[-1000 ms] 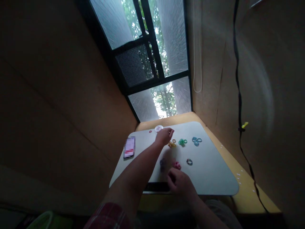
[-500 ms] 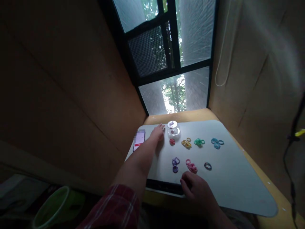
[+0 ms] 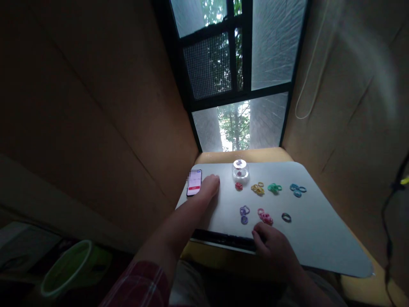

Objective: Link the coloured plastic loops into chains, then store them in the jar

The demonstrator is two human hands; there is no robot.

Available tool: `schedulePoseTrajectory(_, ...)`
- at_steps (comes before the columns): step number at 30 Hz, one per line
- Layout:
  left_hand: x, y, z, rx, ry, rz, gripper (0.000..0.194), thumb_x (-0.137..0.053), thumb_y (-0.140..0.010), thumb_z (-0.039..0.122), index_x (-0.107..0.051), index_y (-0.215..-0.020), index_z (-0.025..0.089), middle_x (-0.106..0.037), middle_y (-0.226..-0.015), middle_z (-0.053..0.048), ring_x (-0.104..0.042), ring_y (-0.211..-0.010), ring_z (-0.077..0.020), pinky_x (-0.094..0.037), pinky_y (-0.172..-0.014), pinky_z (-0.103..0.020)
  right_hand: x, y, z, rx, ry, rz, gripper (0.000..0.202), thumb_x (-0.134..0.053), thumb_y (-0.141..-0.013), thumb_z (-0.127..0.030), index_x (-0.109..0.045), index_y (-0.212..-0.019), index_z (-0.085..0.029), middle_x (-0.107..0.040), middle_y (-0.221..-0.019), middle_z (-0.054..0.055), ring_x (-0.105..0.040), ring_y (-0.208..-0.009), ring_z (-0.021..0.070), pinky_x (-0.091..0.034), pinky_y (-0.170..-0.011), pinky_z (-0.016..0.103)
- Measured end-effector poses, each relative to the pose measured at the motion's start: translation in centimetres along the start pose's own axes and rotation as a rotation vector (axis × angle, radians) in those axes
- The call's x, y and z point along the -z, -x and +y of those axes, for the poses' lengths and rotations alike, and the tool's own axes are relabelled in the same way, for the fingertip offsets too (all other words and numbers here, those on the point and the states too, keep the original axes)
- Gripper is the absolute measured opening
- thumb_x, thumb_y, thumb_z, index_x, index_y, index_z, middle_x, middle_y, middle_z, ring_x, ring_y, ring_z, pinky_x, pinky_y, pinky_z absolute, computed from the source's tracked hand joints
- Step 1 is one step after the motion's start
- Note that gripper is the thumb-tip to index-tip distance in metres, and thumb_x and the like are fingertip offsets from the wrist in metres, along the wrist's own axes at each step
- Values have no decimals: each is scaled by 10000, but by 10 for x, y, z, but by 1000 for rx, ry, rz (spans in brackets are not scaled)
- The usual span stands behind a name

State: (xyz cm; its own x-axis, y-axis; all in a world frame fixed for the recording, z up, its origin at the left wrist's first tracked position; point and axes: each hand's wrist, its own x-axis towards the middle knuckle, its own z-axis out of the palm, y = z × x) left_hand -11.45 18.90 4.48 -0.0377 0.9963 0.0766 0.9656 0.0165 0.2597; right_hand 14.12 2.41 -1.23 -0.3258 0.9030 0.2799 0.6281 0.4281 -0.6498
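My left hand [image 3: 211, 186] rests over the white board [image 3: 322, 230], between the phone and the clear round container [image 3: 240, 171]; its fingers are curled and whatever they hold, if anything, is hidden. My right hand [image 3: 267, 238] lies at the board's near edge, fingers curled together, just below the pink bands [image 3: 265, 216]; its contents are too small to tell. Small bands lie in colour groups: red [image 3: 238, 186], yellow [image 3: 258, 188], green [image 3: 274, 188] and blue [image 3: 297, 189] in the back row, purple [image 3: 244, 214] and a dark one [image 3: 286, 217] in front.
A phone [image 3: 194, 182] with a lit screen lies at the board's left edge. A black strip [image 3: 223, 240] runs along the near edge. Beyond the board is a window [image 3: 236, 123]. A green bin [image 3: 68, 268] stands at lower left, and a cable [image 3: 388, 230] hangs at right.
My left hand has drawn back slightly from beside the clear container, and its fingers are more curled. The whole view has shifted a little; my right hand stays near the pink bands.
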Motion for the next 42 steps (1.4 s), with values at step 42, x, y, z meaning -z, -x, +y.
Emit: schedulePoseTrajectory(42, -49, 181, 59, -240, 783, -19, 109, -616, -828, 274, -635, -802, 170, -626, -727, 1, -536, -670, -138, -386, -620, -238, -4, 1, -1, 8, -132, 90, 194, -526, -887, -291, -571, -720, -202, -591, -660, -16, -537, -633, 143, -372, -592, 254)
